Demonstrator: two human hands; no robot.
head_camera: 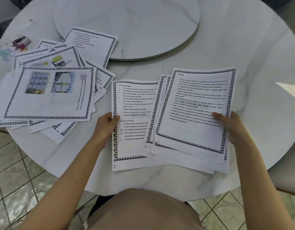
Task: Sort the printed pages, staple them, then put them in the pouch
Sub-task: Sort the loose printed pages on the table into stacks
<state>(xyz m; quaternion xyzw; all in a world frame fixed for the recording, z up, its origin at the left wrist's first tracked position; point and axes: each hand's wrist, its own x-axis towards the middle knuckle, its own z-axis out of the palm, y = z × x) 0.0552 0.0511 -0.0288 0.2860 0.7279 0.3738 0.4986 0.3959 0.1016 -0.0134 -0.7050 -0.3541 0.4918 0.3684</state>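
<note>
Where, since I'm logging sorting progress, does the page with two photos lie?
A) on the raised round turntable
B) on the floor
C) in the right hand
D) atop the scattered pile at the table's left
D: the page with two photos lies flat atop the scattered pile, while the left hand pinches a text page and the right hand grips a text-only stack.

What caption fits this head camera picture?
Left hand and right hand hold bordered printed pages at a round white marble table.
</note>
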